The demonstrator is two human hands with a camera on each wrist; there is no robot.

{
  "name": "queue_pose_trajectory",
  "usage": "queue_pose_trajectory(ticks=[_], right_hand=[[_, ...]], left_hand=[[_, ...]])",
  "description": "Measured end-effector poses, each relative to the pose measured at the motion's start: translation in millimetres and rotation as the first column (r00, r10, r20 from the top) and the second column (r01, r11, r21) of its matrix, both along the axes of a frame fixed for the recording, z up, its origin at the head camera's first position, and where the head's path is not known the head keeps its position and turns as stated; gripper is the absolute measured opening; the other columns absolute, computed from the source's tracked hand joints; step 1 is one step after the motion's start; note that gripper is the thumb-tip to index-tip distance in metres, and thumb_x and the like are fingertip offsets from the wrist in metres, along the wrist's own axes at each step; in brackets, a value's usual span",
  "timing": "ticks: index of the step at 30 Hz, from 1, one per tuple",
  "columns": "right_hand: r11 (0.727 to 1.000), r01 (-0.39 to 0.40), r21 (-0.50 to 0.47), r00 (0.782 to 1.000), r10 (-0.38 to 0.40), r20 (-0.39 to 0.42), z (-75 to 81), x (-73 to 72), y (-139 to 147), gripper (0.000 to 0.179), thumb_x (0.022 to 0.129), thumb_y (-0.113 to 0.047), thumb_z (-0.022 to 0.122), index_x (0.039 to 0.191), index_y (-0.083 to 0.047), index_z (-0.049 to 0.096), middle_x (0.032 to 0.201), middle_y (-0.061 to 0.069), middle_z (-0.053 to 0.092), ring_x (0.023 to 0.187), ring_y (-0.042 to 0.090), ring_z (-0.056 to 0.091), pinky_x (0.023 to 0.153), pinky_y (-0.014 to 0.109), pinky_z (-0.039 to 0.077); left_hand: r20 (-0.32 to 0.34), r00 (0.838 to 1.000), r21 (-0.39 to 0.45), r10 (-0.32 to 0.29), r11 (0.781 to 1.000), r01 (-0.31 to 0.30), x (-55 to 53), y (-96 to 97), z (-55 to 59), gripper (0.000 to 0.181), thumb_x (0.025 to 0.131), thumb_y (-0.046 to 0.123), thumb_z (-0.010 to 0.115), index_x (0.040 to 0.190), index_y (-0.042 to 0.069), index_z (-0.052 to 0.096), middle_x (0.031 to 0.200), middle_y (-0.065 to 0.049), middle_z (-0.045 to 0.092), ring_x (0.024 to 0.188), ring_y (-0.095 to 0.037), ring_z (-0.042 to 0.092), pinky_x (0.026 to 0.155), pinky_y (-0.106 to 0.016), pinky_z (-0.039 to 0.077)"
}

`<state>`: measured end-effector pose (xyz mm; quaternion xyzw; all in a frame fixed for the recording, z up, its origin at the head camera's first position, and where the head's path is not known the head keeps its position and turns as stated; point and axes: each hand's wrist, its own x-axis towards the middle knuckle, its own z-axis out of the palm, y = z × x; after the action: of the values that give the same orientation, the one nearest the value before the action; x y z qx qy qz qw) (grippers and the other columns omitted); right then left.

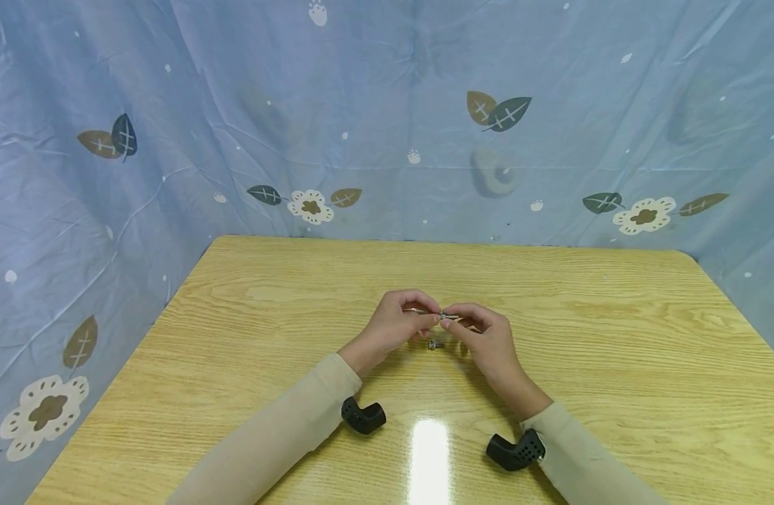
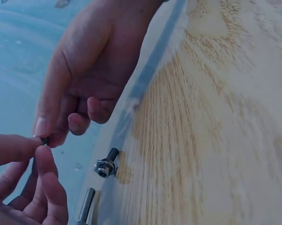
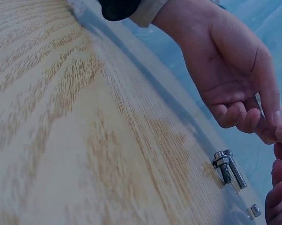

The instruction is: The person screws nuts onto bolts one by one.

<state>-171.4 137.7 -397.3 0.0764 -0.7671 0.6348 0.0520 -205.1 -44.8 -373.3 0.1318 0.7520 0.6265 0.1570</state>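
Observation:
My left hand and right hand meet above the table, fingertips close together. Between them they pinch a small metal piece, mostly covered by fingers and thumbs; I cannot tell its exact kind. It shows as a dark bit at the fingertips in the left wrist view. Just below the hands, a bolt with a nut on it lies on the wood. Beside that bolt, the right wrist view shows a longer bolt and a loose nut.
The wooden table has a blue patterned cloth hanging behind it and along its left side. Black camera mounts sit at both wrists. Light glares off the tabletop near the front.

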Motion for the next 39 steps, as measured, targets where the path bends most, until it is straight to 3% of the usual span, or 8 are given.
queue_pose_trajectory(ticks=[2,6,10,17,25,29,39], right_hand=[[1.0,-0.002,-0.001,1.0,0.002,0.0,0.2,-0.1,0.3,0.022,0.088,-0.022,0.073,0.106,-0.008,0.072,0.096,-0.013,0.068,0.08,0.017,0.063,0.062,0.028,0.049],[1.0,0.002,-0.001,1.0,-0.002,0.002,0.9,0.0,0.4,0.022,0.089,-0.021,0.072,0.106,-0.008,0.071,0.095,-0.014,0.067,0.079,0.011,0.062,0.063,0.028,0.049],[1.0,0.001,0.002,1.0,-0.001,-0.004,1.4,-0.1,0.3,0.022,0.089,-0.021,0.072,0.107,-0.008,0.071,0.096,-0.013,0.068,0.079,0.012,0.063,0.064,0.029,0.05],[1.0,-0.012,0.008,1.0,0.012,-0.009,1.7,-0.1,0.1,0.022,0.089,-0.022,0.072,0.106,-0.009,0.072,0.098,-0.01,0.068,0.08,0.013,0.063,0.068,0.03,0.051],[1.0,-0.009,0.019,1.0,0.009,0.019,0.6,-1.2,0.6,0.023,0.088,-0.025,0.072,0.106,-0.01,0.072,0.102,-0.004,0.068,0.079,0.018,0.062,0.062,0.029,0.049],[1.0,-0.011,0.016,1.0,0.011,0.029,-0.7,-2.1,0.7,0.024,0.088,-0.025,0.072,0.106,-0.008,0.071,0.101,-0.004,0.068,0.08,0.018,0.062,0.063,0.028,0.048],[1.0,0.016,-0.009,1.0,-0.016,0.009,1.1,-1.3,0.0,0.021,0.088,-0.018,0.072,0.106,-0.007,0.071,0.094,-0.014,0.066,0.077,0.01,0.061,0.06,0.028,0.047]], left_hand=[[-0.004,1.0,0.004,-0.004,1.0,0.004,-0.2,0.2,-0.2,0.01,0.091,0.013,0.067,0.1,0.015,0.07,0.1,-0.006,0.067,0.081,-0.036,0.067,0.062,-0.033,0.053],[0.005,1.0,0.014,0.003,1.0,-0.003,-0.7,0.3,-0.5,0.01,0.093,0.015,0.065,0.103,0.014,0.069,0.104,-0.01,0.065,0.082,-0.037,0.066,0.062,-0.033,0.053],[0.025,1.0,-0.006,0.001,1.0,-0.001,-1.8,-0.3,-1.5,0.014,0.097,0.022,0.061,0.104,0.013,0.069,0.103,-0.016,0.067,0.079,-0.032,0.067,0.064,-0.032,0.053],[0.04,0.999,-0.011,-0.01,1.0,0.01,-1.9,-0.4,-1.2,0.012,0.095,0.021,0.063,0.102,0.014,0.069,0.097,-0.016,0.069,0.071,-0.023,0.065,0.062,-0.03,0.052],[-0.013,1.0,-0.007,-0.017,1.0,0.017,-0.6,-0.3,2.2,0.01,0.091,0.013,0.067,0.1,0.011,0.069,0.103,-0.008,0.068,0.081,-0.04,0.065,0.06,-0.032,0.05],[-0.025,0.999,0.007,-0.023,1.0,0.023,0.0,-1.0,2.3,0.011,0.091,0.011,0.067,0.102,0.011,0.069,0.105,-0.006,0.067,0.084,-0.041,0.065,0.061,-0.033,0.05],[-0.012,1.0,-0.012,-0.017,1.0,0.017,-2.7,-0.5,-2.6,0.015,0.096,0.022,0.062,0.104,0.011,0.069,0.102,-0.019,0.067,0.08,-0.038,0.064,0.064,-0.034,0.053]])
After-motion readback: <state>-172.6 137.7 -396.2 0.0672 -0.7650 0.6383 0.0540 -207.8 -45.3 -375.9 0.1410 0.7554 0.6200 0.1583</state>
